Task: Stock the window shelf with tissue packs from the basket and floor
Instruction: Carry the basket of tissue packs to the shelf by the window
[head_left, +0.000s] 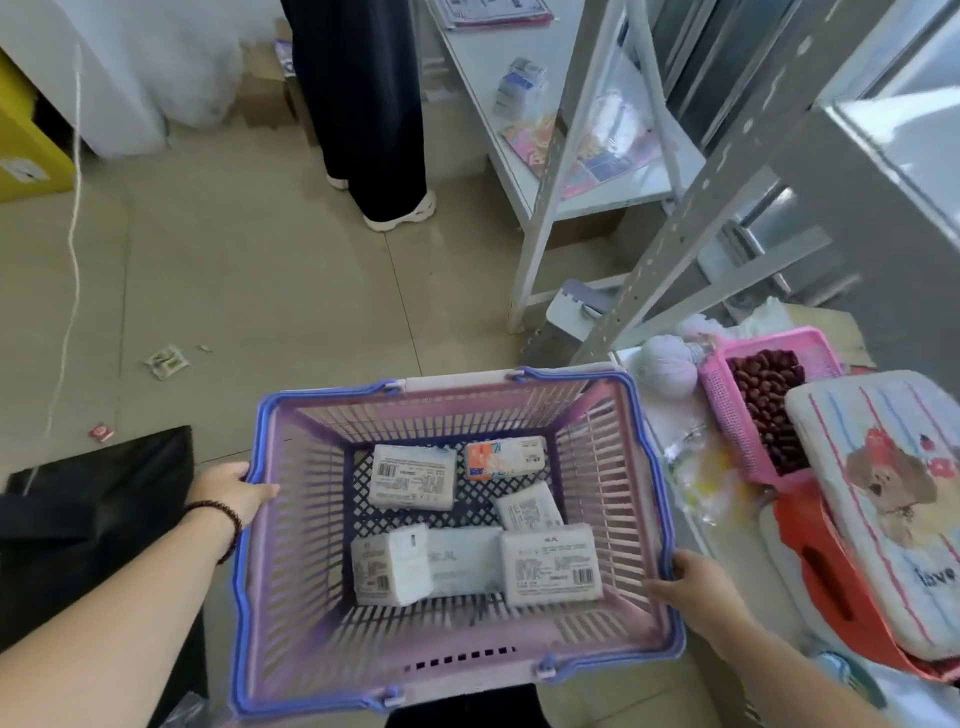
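Observation:
A pink shopping basket (291, 597) with blue handles fills the lower middle of the head view. Both of my hands hold it by the rim: my left hand (234, 491) grips the left edge, and my right hand (693, 587) grips the right edge. Several white tissue packs lie flat on its dark grid floor, among them a large one (413, 475) at the back, an orange-printed pack (504, 457) and one with a barcode (553, 564) at the front right. A small pack (166, 361) lies on the tiled floor to the left. The white metal shelf (498, 119) stands at the back right.
A person in dark trousers and white shoes (400, 213) stands ahead by the shelf. A pink tray of dark red items (769, 410), a printed cushion (893, 499) and an orange object (826, 571) crowd the right. Perforated shelf posts (691, 228) slant across. A black bag (93, 509) sits left.

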